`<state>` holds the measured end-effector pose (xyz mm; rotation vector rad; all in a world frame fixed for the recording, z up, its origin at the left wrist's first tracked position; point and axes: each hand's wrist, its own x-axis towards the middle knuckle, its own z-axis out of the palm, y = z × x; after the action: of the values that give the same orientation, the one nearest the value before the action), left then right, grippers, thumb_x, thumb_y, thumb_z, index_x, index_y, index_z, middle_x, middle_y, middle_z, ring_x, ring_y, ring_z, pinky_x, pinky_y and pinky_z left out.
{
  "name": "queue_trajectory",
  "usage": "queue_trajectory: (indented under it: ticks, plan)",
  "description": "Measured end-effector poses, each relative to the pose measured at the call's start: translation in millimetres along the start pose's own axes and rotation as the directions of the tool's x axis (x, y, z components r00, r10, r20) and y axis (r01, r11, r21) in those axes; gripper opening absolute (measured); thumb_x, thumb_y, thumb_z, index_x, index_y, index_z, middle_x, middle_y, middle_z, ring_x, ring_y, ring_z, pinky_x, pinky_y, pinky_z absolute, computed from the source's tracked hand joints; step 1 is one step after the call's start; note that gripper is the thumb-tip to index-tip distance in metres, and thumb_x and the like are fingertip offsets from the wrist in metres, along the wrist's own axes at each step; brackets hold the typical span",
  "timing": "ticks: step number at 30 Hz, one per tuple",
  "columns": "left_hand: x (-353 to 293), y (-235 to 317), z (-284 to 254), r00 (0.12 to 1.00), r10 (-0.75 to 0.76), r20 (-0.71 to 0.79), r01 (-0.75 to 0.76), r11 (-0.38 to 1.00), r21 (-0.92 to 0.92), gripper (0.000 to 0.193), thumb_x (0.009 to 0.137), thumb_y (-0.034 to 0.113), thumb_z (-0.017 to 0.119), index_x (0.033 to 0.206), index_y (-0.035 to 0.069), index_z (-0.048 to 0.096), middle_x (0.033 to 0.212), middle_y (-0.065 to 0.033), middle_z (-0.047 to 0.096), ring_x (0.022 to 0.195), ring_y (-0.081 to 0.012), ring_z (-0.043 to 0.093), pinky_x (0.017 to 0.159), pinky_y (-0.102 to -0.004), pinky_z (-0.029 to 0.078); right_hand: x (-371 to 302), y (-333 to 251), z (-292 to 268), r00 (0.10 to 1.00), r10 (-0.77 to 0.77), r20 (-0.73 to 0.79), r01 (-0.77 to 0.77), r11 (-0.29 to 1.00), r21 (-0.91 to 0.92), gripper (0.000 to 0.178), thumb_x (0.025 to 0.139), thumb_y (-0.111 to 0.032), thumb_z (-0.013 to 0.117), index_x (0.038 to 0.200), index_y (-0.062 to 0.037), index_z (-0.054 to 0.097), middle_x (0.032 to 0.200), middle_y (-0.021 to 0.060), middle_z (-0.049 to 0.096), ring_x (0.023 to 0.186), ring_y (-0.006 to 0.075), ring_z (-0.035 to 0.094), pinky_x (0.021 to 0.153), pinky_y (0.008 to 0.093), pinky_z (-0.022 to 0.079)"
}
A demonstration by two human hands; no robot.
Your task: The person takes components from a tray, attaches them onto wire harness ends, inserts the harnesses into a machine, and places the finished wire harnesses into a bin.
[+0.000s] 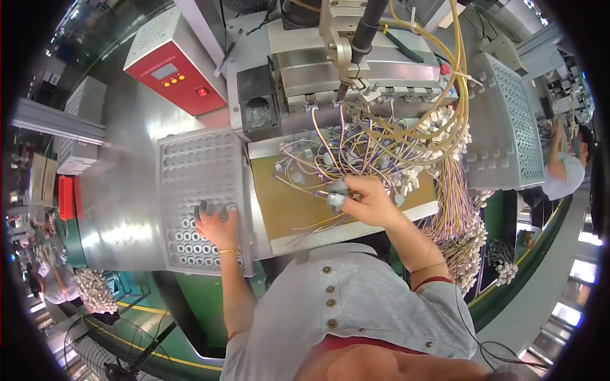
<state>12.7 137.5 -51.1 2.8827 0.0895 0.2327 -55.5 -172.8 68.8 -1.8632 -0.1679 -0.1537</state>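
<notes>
While the right hand (368, 202) is pinching a wire (318, 223) over the board (286, 203), it risks snagging the tangle (356, 149); the left hand (216, 225), fingers spread, is pressing rings (190, 244) in the tray (190, 165).

The left hand (216, 225) rests fingertips-down on a perforated grey tray (200, 168) holding small white rings (190, 247) at its near edge. The right hand (368, 202) pinches a wire from the tangled wire bundle (356, 149) over a brown board (292, 203).

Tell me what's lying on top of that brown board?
On the brown board lie tangled wires; the right hand rests over some, hiding what sits beneath it.
</notes>
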Motion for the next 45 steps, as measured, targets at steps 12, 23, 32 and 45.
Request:
queue_trajectory:
  ticks: [12,23,32,45]
  plan:
    - [-6.5,136.9,-66.4,0.805,0.447,0.39,0.503,-0.169,-0.847,0.037,0.076,0.004,0.057,0.111,-0.001,0.047,0.1,-0.0159,0.057,0.074,-0.0185,0.058,0.055,-0.0235,0.046,15.7,0.0,16.3,0.998,0.038,-0.041,-0.04,0.998,-0.044,0.011,0.07,0.0,0.057,0.064,0.0012,0.047,0.052,0.0001,0.048,0.047,0.002,0.043,0.04,0.0199,0.033]
    - [-17.2,154.7,-77.6,0.8,0.515,0.307,0.423,-0.121,-0.898,0.031,0.076,0.001,0.058,0.106,-0.004,0.05,0.098,-0.0134,0.057,0.075,-0.0178,0.058,0.057,-0.0254,0.05,17.3,-12.6,12.0,0.987,0.075,-0.139,-0.065,0.995,0.079,0.011,0.066,-0.004,0.061,0.062,0.0001,0.051,0.05,-0.0008,0.046,0.046,0.0011,0.036,0.039,0.0208,0.03]
    - [-14.5,165.7,-84.8,0.808,0.504,0.305,0.362,-0.015,-0.932,0.023,0.076,-0.004,0.056,0.1,-0.005,0.055,0.089,-0.0067,0.06,0.076,-0.0106,0.056,0.062,-0.0217,0.047,15.4,-12.7,6.1,0.995,0.096,-0.02,-0.095,0.995,0.034,0.007,0.062,-0.002,0.056,0.062,-0.0007,0.05,0.047,0.0012,0.039,0.045,0.0038,0.033,0.038,0.0231,0.027]
    - [-24.1,200.7,-41.1,0.665,0.705,0.245,0.454,-0.121,-0.883,0.056,0.067,0.007,0.065,0.118,0.004,0.041,0.093,-0.0042,0.056,0.091,-0.0166,0.051,0.07,-0.0276,0.045,3.2,8.2,-33.2,0.953,0.266,-0.147,-0.242,0.956,0.166,0.009,0.072,-0.005,0.057,0.08,-0.0003,0.056,0.06,-0.0019,0.05,0.055,0.0022,0.044,0.045,0.0177,0.033]
